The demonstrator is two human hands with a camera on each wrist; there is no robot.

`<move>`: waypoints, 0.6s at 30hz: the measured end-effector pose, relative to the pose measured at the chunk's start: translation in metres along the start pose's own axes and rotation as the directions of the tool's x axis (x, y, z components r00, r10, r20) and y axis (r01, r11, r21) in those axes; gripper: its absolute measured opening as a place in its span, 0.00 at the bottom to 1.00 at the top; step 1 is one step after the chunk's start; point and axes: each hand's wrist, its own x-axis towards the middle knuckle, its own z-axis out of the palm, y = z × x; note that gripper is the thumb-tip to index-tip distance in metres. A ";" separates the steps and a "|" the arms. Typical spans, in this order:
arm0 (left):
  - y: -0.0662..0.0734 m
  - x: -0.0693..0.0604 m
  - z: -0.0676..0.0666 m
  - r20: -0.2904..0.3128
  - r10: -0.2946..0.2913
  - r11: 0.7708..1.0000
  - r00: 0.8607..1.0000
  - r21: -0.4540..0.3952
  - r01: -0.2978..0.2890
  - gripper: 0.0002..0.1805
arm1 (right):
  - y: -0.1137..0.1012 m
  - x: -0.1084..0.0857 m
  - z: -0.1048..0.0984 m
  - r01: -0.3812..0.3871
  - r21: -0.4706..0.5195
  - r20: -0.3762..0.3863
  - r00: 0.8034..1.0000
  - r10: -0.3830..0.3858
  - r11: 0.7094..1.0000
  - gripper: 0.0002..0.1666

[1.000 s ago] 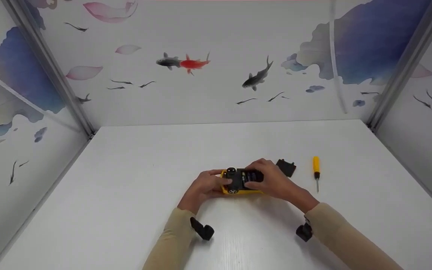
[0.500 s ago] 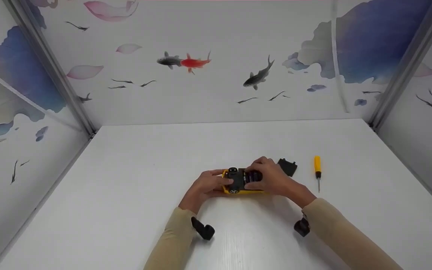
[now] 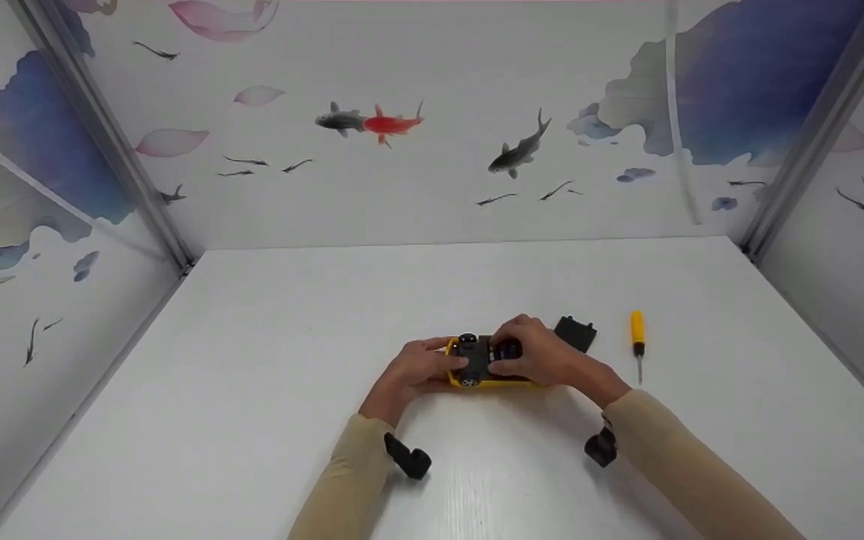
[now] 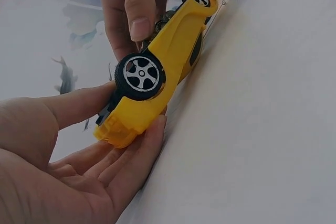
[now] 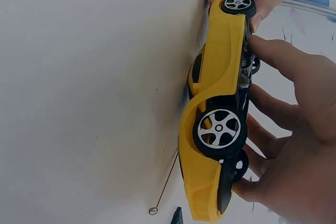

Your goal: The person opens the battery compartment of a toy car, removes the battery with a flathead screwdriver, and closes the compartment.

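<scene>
A yellow toy car [image 3: 503, 384] lies upside down on the white table, its black underside and wheels facing up. My left hand [image 3: 417, 365] grips one end of the car, thumb on the underside and fingers beneath the body. Over the middle of the underside, my right hand [image 3: 541, 352] pinches dark batteries [image 3: 505, 351] at an opening, thumb and fingers on either side. Round metallic ends of the batteries [image 5: 244, 80] show at the car's edge in the right wrist view. My fingers hide much of the opening.
A small black cover [image 3: 575, 334] with tabs lies just beyond my right hand. Farther right is a screwdriver [image 3: 637, 334] with a yellow handle, tip toward me. A thin wire antenna [image 5: 167, 184] sticks out from the car. Printed panels enclose the table.
The batteries' pale markings, visible a second ago, are now mostly hidden, and my right hand has shifted slightly left. My left hand keeps its hold on the car.
</scene>
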 end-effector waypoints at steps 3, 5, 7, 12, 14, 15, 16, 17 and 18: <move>-0.001 0.001 0.000 -0.008 0.001 1.000 1.000 0.009 -0.001 0.32 | 0.002 0.002 -0.001 0.004 0.010 0.014 1.000 -0.004 1.000 0.24; -0.001 0.001 0.000 -0.009 0.001 1.000 1.000 0.007 -0.001 0.32 | 0.002 0.002 -0.002 -0.001 0.013 0.020 1.000 0.001 1.000 0.26; -0.001 0.000 0.000 -0.006 0.007 1.000 1.000 0.010 -0.007 0.32 | 0.002 0.002 -0.003 0.000 0.018 0.024 1.000 0.000 1.000 0.27; -0.001 0.000 -0.001 0.002 0.023 1.000 1.000 0.017 -0.023 0.34 | 0.003 0.003 -0.003 0.009 0.052 0.013 1.000 -0.010 0.999 0.25; -0.001 0.000 0.000 0.001 0.020 1.000 1.000 0.020 -0.020 0.33 | 0.004 0.004 -0.002 -0.005 0.065 0.008 1.000 0.004 0.998 0.25; -0.001 0.000 0.000 0.000 0.017 1.000 1.000 0.022 -0.017 0.33 | 0.004 0.004 -0.001 -0.012 0.071 0.007 1.000 0.011 0.997 0.25; -0.002 0.000 0.000 0.000 0.016 1.000 1.000 0.024 -0.016 0.33 | 0.005 0.004 -0.001 -0.021 0.076 0.007 1.000 0.020 0.997 0.25; -0.002 0.000 0.000 -0.001 0.013 1.000 1.000 0.025 -0.013 0.33 | 0.005 0.004 -0.001 -0.030 0.084 0.007 1.000 0.030 0.996 0.25; -0.001 0.000 0.000 -0.001 0.012 1.000 1.000 0.024 -0.012 0.33 | 0.006 0.004 -0.001 -0.041 0.088 0.008 0.999 0.040 0.995 0.25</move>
